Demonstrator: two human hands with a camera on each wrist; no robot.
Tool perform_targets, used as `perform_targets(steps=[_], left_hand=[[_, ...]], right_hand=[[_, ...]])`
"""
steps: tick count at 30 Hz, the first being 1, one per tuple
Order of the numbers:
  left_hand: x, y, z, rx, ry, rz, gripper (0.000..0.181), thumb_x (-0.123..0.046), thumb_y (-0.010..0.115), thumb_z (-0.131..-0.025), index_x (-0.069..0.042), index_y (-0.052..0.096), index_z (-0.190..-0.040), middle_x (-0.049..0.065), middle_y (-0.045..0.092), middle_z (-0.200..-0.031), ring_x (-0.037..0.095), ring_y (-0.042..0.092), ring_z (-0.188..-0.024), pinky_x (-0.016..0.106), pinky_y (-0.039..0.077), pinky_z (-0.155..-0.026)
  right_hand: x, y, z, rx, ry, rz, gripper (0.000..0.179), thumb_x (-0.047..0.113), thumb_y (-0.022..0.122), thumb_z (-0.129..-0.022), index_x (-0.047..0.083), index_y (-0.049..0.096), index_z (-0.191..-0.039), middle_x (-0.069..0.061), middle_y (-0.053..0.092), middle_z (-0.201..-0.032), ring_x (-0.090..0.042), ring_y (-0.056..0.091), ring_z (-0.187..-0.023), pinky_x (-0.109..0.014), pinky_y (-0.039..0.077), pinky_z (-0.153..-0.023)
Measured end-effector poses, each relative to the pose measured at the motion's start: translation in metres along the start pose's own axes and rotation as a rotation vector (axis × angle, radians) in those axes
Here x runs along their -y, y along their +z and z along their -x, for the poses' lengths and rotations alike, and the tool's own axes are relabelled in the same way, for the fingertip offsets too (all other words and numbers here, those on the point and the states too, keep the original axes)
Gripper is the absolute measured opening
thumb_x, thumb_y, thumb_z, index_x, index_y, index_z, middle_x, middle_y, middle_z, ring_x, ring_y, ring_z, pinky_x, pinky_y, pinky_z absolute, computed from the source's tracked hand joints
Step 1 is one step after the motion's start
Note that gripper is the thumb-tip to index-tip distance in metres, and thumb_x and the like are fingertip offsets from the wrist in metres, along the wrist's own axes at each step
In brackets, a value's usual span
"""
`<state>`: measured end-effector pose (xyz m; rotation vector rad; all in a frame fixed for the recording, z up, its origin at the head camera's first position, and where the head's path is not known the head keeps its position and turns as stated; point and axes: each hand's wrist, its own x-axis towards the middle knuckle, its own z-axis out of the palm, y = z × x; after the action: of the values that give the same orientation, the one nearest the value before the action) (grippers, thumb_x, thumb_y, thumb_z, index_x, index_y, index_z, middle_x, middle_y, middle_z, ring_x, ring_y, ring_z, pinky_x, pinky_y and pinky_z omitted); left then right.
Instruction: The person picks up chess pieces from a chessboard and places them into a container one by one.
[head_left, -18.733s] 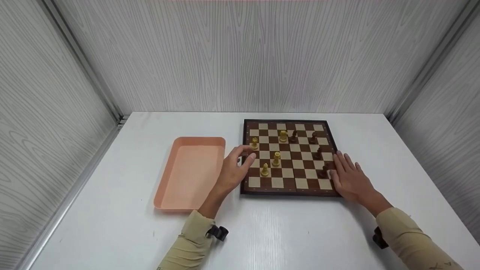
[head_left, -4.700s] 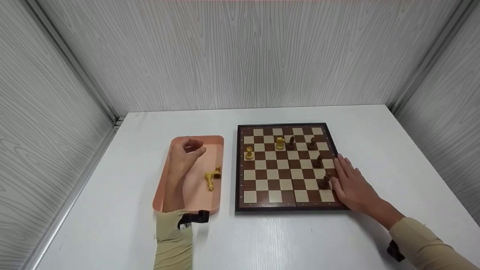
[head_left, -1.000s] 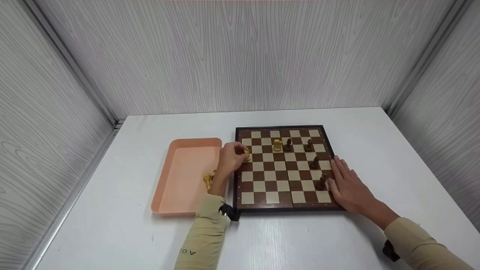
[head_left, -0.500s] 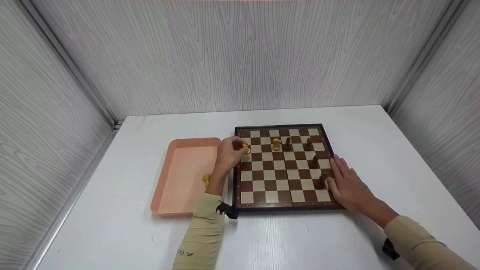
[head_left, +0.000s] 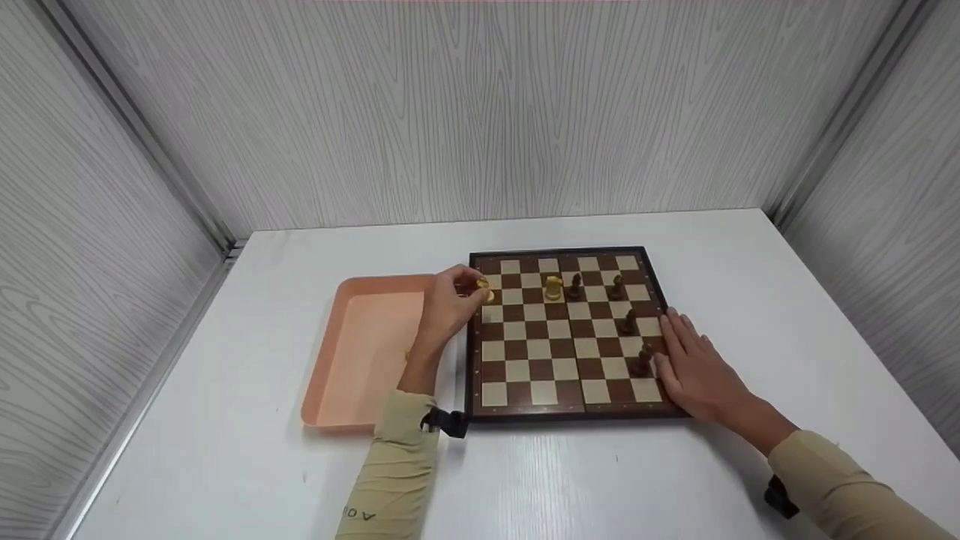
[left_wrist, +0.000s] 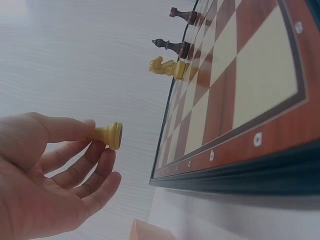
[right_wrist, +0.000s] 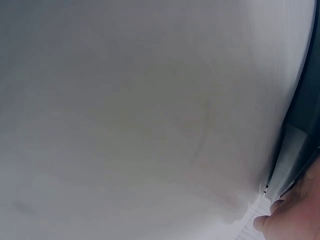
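Observation:
My left hand (head_left: 448,304) pinches a yellow chess piece (left_wrist: 111,135) between thumb and fingertips, lifted over the left edge of the chessboard (head_left: 529,411). Its head is covered by the fingers, and its round base faces the board in the left wrist view. Straight fingers of my right hand (head_left: 697,367) rest along the board's right edge. A yellow knight (head_left: 553,288) stands on the far half, beside a dark bishop (head_left: 575,286). Other dark pieces stand nearer the right side, among them one (head_left: 643,361) close to my right thumb.
A shallow salmon-coloured tray (head_left: 321,375) lies left of the board, partly behind my left forearm. Only a bit of a yellow piece (head_left: 407,354) shows inside it. White table surface (head_left: 540,480) surrounds both, with grey wood-grain walls behind and at the sides.
Two yellow pieces went from the board to the tray earlier. Within the last second my left hand has raised another yellow piece off its square and shifted left. My right hand stays put.

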<state>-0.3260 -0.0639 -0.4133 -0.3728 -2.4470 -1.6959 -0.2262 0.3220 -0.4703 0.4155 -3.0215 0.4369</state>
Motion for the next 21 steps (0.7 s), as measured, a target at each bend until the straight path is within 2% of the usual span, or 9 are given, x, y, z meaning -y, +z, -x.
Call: perform_targets(steps=[14, 21], left_hand=[[-0.001, -0.019, 0.005, -0.048, -0.038, -0.047, 0.015, -0.002, 0.072, -0.092, 0.002, 0.071, -0.107, 0.014, 0.070, -0.101, 0.026, 0.066, -0.097, 0.038, 0.054, -0.088], [0.001, -0.032, 0.012, -0.066, -0.013, -0.059, 0.015, -0.004, 0.071, -0.093, 0.002, 0.070, -0.106, 0.014, 0.070, -0.100, 0.027, 0.065, -0.094, 0.036, 0.052, -0.083]], right_hand=[[0.001, 0.000, 0.000, -0.012, -0.016, 0.001, 0.066, 0.032, 0.035, -0.111, -0.008, 0.017, -0.160, -0.025, 0.013, -0.168, -0.045, 0.013, -0.153, -0.066, 0.021, -0.117], [0.001, 0.004, 0.001, -0.020, -0.013, 0.004, 0.065, 0.031, 0.035, -0.111, -0.007, 0.017, -0.160, -0.024, 0.013, -0.168, -0.044, 0.013, -0.153, -0.065, 0.022, -0.117]])
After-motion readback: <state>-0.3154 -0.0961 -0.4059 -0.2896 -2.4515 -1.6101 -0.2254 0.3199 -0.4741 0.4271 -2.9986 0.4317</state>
